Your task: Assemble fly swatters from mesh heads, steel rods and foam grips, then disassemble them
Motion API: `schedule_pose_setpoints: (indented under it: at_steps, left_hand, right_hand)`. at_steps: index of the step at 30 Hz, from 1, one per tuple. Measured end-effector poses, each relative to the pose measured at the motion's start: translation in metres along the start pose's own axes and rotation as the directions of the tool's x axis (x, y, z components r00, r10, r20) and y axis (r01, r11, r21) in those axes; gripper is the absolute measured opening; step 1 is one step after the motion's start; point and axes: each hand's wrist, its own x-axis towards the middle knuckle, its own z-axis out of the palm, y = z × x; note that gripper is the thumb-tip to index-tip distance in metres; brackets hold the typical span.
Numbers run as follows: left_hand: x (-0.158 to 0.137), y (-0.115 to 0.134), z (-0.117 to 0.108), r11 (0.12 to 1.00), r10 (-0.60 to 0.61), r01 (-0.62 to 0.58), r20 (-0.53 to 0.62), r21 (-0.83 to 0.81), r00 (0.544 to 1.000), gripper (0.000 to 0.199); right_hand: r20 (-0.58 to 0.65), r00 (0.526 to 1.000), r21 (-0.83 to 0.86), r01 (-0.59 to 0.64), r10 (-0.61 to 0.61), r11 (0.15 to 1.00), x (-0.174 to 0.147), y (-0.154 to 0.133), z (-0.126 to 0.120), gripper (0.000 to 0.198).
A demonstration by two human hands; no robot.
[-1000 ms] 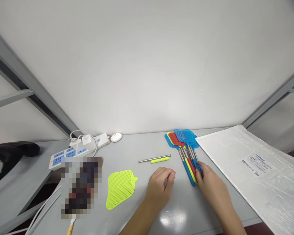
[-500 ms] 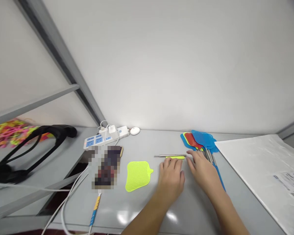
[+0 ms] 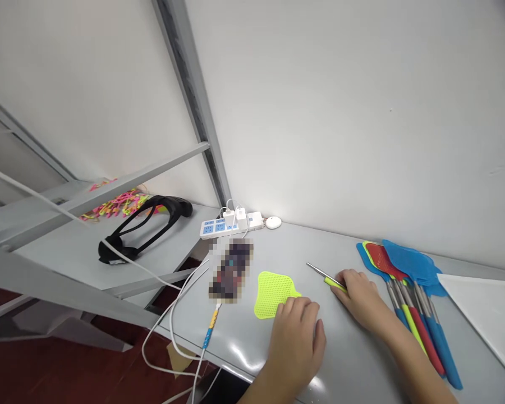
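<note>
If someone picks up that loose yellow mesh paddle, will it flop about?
The yellow mesh paddle looks thin, so it may bend somewhat, though how floppy it is can't be told while it lies flat. It's probably light for its size, being full of holes. Rolling seems unlikely, since it rests broad side down on the table.

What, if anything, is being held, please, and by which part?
The right hand appears to hold the metal rod and yellow handle by their right ends; whether the left hand grips the yellow swatter head is unclear.

Green handle (image 3: 335,283) partly hidden, phone (image 3: 232,270) pixelated
</note>
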Motion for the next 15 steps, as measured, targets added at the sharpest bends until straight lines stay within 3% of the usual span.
schedule_pose_setpoints:
  at_steps: [5,8,15]
  left_hand:
    - [-0.004,-0.019,-0.004,0.968,-0.150,0.148,-0.006,0.204,0.989,0.043]
    - [0.013,-0.028,-0.001,0.962,-0.121,0.110,0.028,0.251,0.992,0.049]
    - [0.053,-0.040,-0.009,0.961,-0.059,0.046,0.039,0.273,0.998,0.037]
  right_hand:
    - [0.049,0.999,0.023,-0.021,0.019,1.000,0.000,-0.005,0.000,0.018]
    - [0.054,0.998,0.011,-0.035,0.034,0.999,-0.002,-0.010,-0.002,0.016]
    - [0.038,0.998,-0.013,-0.049,0.049,0.999,-0.003,-0.018,-0.008,0.021]
